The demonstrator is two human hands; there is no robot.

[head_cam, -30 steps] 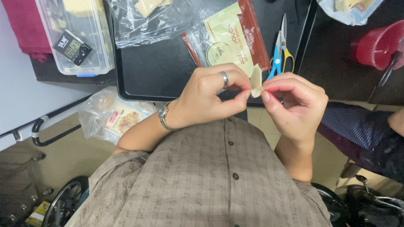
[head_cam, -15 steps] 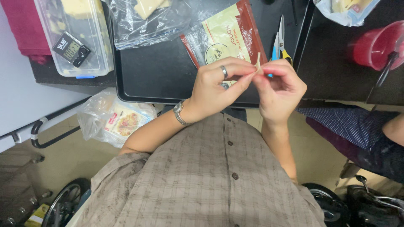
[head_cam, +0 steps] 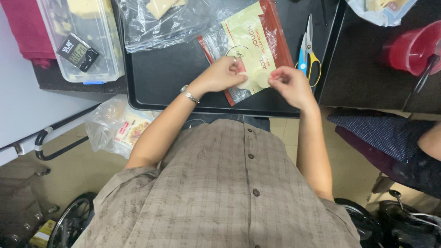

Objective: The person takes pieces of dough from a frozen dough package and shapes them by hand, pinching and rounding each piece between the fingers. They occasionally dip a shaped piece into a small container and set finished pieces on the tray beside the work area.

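Note:
My left hand [head_cam: 223, 76] and my right hand [head_cam: 289, 85] are over the front of a black tray [head_cam: 170, 69]. Between their fingertips they pinch a small, flat, pale piece of dough [head_cam: 256, 80]. It hangs just above a red and cream dough packet in a clear bag [head_cam: 250, 43] that lies on the tray. My left wrist carries a metal watch, and a ring sits on one finger of that hand.
Blue and yellow scissors [head_cam: 307, 50] lie right of the packet. A clear plastic bag [head_cam: 156, 20] rests on the tray's far left. A clear bin [head_cam: 80, 39] with a black timer stands left. A red bucket [head_cam: 411, 46] and another person's arm [head_cam: 429, 140] are at the right.
Both hands have moved away from my chest and out over the tray, carrying the dough piece down close to the packet.

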